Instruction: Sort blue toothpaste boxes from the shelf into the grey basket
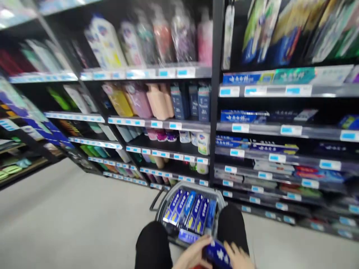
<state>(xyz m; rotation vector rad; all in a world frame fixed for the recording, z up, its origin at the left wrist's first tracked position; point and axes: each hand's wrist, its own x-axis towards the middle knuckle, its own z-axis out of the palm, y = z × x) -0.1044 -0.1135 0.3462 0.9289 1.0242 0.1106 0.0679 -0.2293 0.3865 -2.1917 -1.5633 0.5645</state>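
Observation:
Low in the head view, a dark blue toothpaste box (220, 255) is held between my two hands. My left hand (195, 253) grips its left end, thumb along the top edge. Closed about the other end is my right hand (238, 257), partly cut off by the frame's bottom. Just beyond them, between my knees, stands a grey shopping basket (193, 185). Several blue toothpaste boxes (188, 205) lie side by side in it, and one more box (188, 236) lies crosswise at the near end, close to my left hand.
Black shelving rises ahead: bottles (157, 101) and tubs (203, 143) on the left, toothpaste boxes (244, 116) and hanging toothbrush packs (260, 30) on the right. My black-clad knees (153, 243) flank the basket. Its handle (156, 201) sticks out left over the pale floor (84, 224).

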